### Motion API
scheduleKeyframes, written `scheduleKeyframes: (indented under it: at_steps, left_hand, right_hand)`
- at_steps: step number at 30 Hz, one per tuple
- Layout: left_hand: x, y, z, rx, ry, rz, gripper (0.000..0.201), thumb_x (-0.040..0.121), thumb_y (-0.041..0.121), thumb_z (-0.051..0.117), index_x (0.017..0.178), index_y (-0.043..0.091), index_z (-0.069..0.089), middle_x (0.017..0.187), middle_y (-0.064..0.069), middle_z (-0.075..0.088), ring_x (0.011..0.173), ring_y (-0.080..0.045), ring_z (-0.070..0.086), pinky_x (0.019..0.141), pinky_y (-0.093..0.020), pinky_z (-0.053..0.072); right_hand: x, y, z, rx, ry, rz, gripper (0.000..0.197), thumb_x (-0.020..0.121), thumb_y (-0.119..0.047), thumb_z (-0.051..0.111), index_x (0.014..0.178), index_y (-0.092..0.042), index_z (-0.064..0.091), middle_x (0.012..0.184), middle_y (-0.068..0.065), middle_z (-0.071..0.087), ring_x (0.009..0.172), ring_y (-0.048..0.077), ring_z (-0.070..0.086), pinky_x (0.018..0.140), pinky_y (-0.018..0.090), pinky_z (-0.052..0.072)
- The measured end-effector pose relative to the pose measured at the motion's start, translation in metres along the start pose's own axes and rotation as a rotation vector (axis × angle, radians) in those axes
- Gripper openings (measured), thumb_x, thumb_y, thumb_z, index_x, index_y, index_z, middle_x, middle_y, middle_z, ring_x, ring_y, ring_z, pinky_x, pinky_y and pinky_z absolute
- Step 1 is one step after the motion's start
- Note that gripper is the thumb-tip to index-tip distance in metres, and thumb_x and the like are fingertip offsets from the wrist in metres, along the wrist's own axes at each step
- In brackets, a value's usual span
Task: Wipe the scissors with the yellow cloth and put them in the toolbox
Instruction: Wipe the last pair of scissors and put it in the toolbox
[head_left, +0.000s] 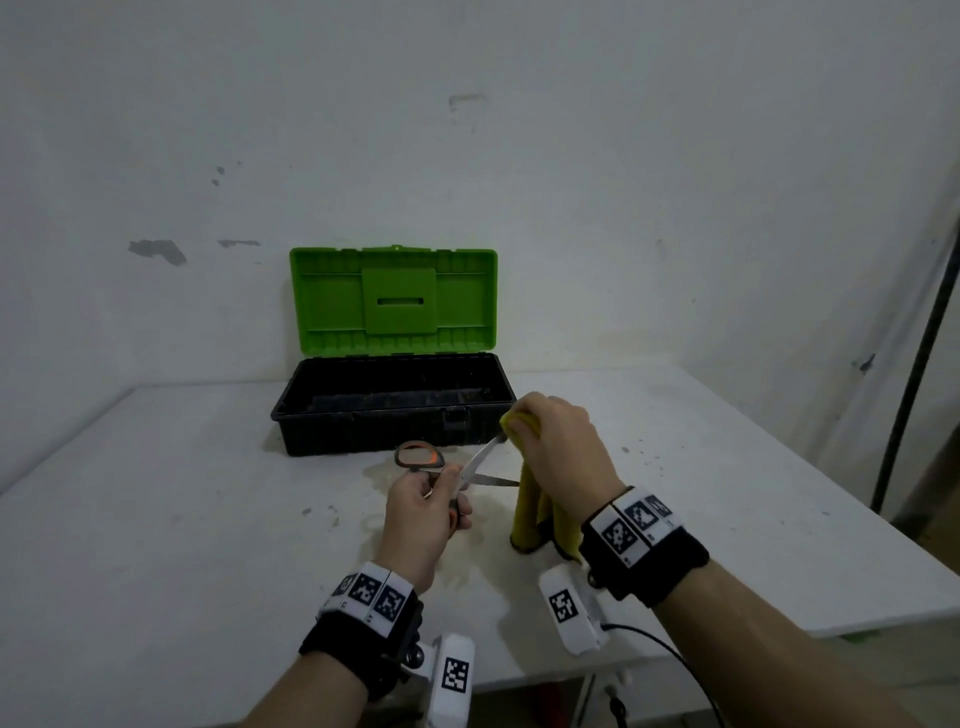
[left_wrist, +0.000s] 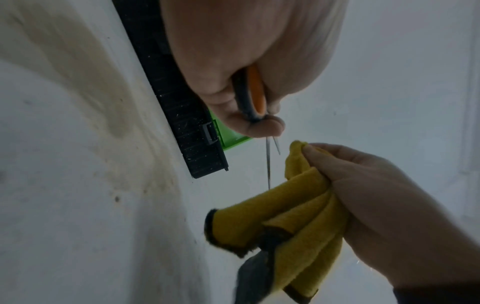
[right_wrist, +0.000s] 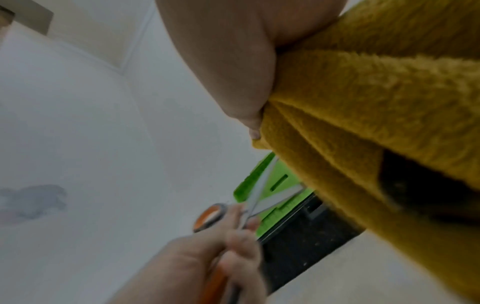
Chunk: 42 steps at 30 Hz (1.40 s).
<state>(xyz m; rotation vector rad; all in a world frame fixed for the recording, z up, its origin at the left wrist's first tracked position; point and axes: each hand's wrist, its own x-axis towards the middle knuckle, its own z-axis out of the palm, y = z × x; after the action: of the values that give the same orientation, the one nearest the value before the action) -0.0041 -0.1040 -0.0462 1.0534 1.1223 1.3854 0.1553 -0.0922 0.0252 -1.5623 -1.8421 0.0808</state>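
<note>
My left hand (head_left: 428, 501) grips the grey-and-orange handles of the scissors (head_left: 470, 467) above the table, with the blades spread apart. The upper blade tip touches the yellow cloth (head_left: 530, 506), which my right hand (head_left: 558, 441) holds bunched, its folds hanging down toward the table. In the left wrist view the scissors (left_wrist: 253, 96) stick out of my fist beside the yellow cloth (left_wrist: 298, 222). In the right wrist view the yellow cloth (right_wrist: 376, 107) fills the right side, with the scissors (right_wrist: 255, 197) below. The toolbox (head_left: 395, 410) stands behind, black base empty, green lid up.
The white table (head_left: 156, 519) is stained and spotted around my hands. A wall stands close behind the toolbox. A dark pole (head_left: 914, 364) rises past the table's right edge. A cable (head_left: 670, 654) runs off my right wrist.
</note>
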Motion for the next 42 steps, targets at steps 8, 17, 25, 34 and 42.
scheduleKeyframes:
  at_steps: [8, 17, 25, 34, 42]
  left_hand:
    - [-0.001, 0.004, 0.009, -0.093, -0.033, -0.030, 0.028, 0.104, 0.019, 0.052, 0.085, 0.002, 0.063, 0.056, -0.004, 0.056, 0.052, -0.015, 0.052, 0.052, -0.027, 0.048]
    - [-0.002, 0.008, 0.003, -0.171, -0.073, -0.058, 0.017, 0.101, 0.019, 0.056, 0.092, 0.006, 0.062, 0.073, -0.008, 0.061, 0.059, -0.019, 0.055, 0.051, -0.030, 0.046]
    - [-0.007, 0.012, 0.004, -0.216, -0.010, -0.096, 0.035, 0.104, 0.036, 0.042, 0.103, 0.006, 0.062, 0.074, -0.007, 0.059, 0.054, -0.018, 0.057, 0.049, -0.032, 0.046]
    - [-0.004, 0.015, -0.001, -0.177, 0.035, -0.146, 0.047, 0.099, 0.052, 0.051, 0.095, 0.007, 0.062, 0.078, -0.010, 0.057, 0.055, -0.022, 0.062, 0.054, -0.034, 0.053]
    - [-0.005, 0.007, 0.006, -0.190, 0.001, -0.109, 0.039, 0.104, 0.047, 0.044, 0.111, 0.015, 0.065, 0.098, -0.013, 0.073, 0.079, -0.028, 0.073, 0.068, -0.045, 0.061]
  right_hand:
    - [-0.013, -0.012, 0.016, -0.040, -0.103, -0.076, 0.018, 0.100, -0.033, 0.047, 0.105, -0.025, 0.062, 0.100, 0.001, 0.060, 0.091, 0.022, 0.058, 0.076, 0.043, 0.053]
    - [-0.016, -0.019, 0.004, 0.045, -0.161, -0.177, 0.016, 0.092, -0.028, 0.056, 0.104, -0.025, 0.066, 0.097, -0.003, 0.066, 0.086, 0.015, 0.060, 0.076, 0.033, 0.053]
    - [-0.024, -0.021, 0.015, -0.047, -0.255, -0.220, 0.015, 0.093, -0.025, 0.056, 0.105, -0.024, 0.064, 0.101, 0.001, 0.062, 0.092, 0.022, 0.058, 0.080, 0.041, 0.052]
    - [-0.026, -0.024, 0.010, -0.125, -0.328, -0.325, 0.020, 0.094, -0.023, 0.053, 0.109, -0.029, 0.066, 0.104, -0.004, 0.056, 0.089, 0.022, 0.059, 0.075, 0.042, 0.054]
    - [-0.030, -0.036, 0.010, -0.184, -0.299, -0.320, 0.021, 0.099, -0.028, 0.048, 0.114, -0.028, 0.062, 0.103, -0.001, 0.055, 0.087, 0.023, 0.060, 0.074, 0.039, 0.055]
